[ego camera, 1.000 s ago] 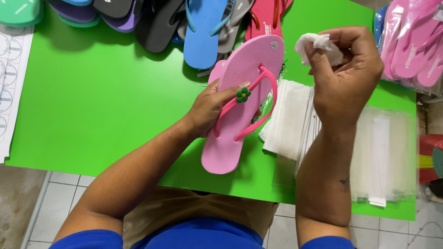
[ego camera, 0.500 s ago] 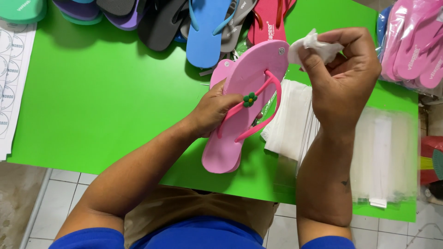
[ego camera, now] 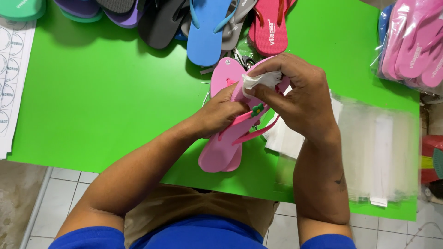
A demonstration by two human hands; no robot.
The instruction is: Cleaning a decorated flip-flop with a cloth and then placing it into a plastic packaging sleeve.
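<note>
**Pink flip-flop held, white scrap pinched above it**

Blue shirt (ego camera: pixel 203 235) at 6 o'clock, nearest cam. Just beyond, green table (ego camera: pixel 106 101) edge. Center frame: left hand (ego camera: pixel 221 113) wrapped around pink flip-flop (ego camera: pixel 221 150), fingers curled shut on sole mid-section, heel end pointing to 7 o'clock, toe end tilted up toward 1 o'clock. Darker pink strap w/ small green flower charm (ego camera: pixel 257 109) showing between both hands. Second pink flip-flop (ego camera: pixel 223 74) underneath, partly hidden. Right hand (ego camera: pixel 300 97) at 2 o'clock of left, fingers closed, pinching crumpled white scrap (ego camera: pixel 259 80) against toe end. Clear plastic bags (ego camera: pixel 378 152) stacked at 3 o'clock. Sticker sheet (ego camera: pixel 10 83) at 9 o'clock. Farther: blue flip-flop (ego camera: pixel 205 32) and red flip-flop (ego camera: pixel 270 27) at 12 o'clock, bagged pink pairs (ego camera: pixel 413 41) at 2 o'clock.
</note>
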